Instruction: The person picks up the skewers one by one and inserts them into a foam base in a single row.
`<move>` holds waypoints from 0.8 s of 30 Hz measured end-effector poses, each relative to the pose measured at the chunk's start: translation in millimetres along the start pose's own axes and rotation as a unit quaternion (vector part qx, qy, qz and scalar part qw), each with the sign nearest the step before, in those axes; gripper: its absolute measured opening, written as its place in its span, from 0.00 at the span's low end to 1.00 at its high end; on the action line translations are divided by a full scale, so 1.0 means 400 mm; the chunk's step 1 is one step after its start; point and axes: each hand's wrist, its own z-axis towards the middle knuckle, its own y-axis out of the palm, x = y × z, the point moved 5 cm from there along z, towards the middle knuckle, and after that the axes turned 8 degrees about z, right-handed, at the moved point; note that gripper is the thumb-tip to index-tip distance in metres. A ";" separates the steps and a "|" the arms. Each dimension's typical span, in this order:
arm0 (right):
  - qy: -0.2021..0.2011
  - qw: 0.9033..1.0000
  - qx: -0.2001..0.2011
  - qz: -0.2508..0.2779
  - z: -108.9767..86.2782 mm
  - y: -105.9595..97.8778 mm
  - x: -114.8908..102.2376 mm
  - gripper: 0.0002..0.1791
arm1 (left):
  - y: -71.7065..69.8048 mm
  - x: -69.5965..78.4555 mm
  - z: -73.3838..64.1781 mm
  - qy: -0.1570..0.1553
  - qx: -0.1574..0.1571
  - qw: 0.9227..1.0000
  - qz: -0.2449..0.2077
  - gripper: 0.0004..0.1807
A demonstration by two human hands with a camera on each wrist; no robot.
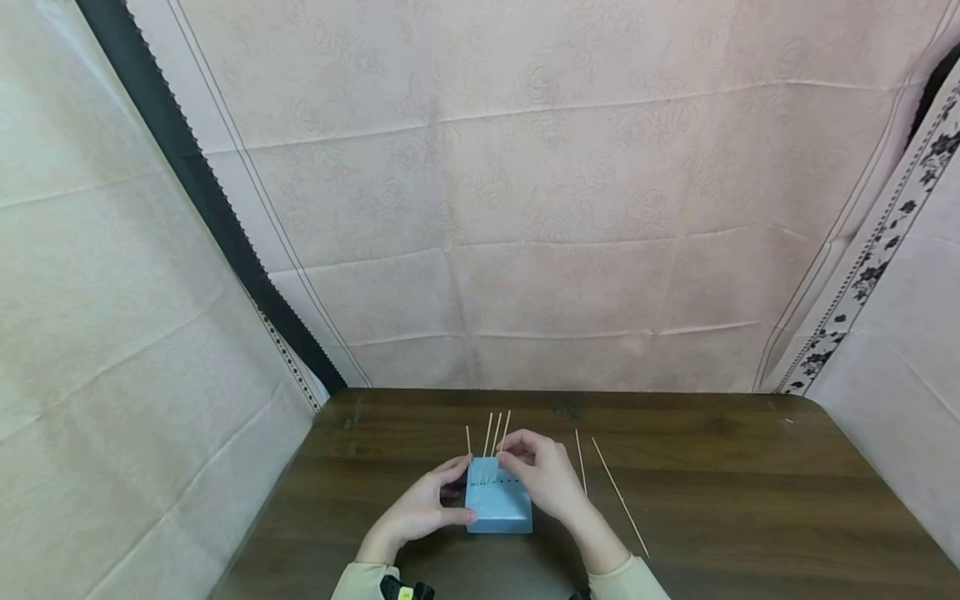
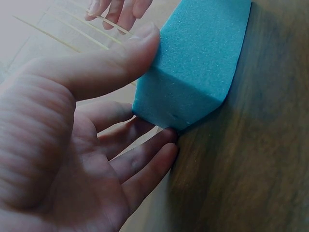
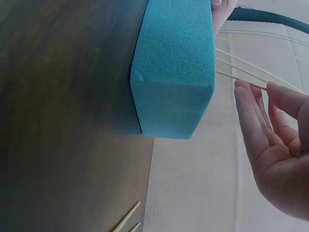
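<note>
A blue foam block (image 1: 498,510) stands on the wooden table, with several thin wooden skewers (image 1: 486,435) rising from its top, where a row of small dark holes shows. My left hand (image 1: 422,504) grips the block's left side; in the left wrist view the thumb lies along one edge and the fingertips touch the end face (image 2: 174,99). Above the block's top, my right hand (image 1: 551,477) pinches a skewer (image 3: 241,81) between thumb and fingers, and its lower end meets the block in the right wrist view. Part of the skewer is hidden by the fingertips.
Two loose skewers lie on the table to the right of the block, a nearer one (image 1: 621,500) slanting and another (image 1: 581,460) partly behind my right hand. Pale patterned cloth (image 1: 562,208) hangs behind the table (image 1: 750,492) and along both sides.
</note>
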 end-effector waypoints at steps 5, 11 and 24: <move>0.008 1.000 -0.005 0.004 0.001 0.005 0.004 0.07 | 0.000 -0.006 0.004 0.002 0.001 1.000 0.003 0.52; 0.009 1.000 -0.006 0.004 0.002 0.009 0.010 0.05 | -0.004 0.001 0.001 0.007 -0.001 1.000 0.001 0.52; 0.011 1.000 0.000 -0.001 0.005 0.015 0.012 0.02 | -0.004 0.003 -0.001 0.005 -0.002 1.000 -0.007 0.51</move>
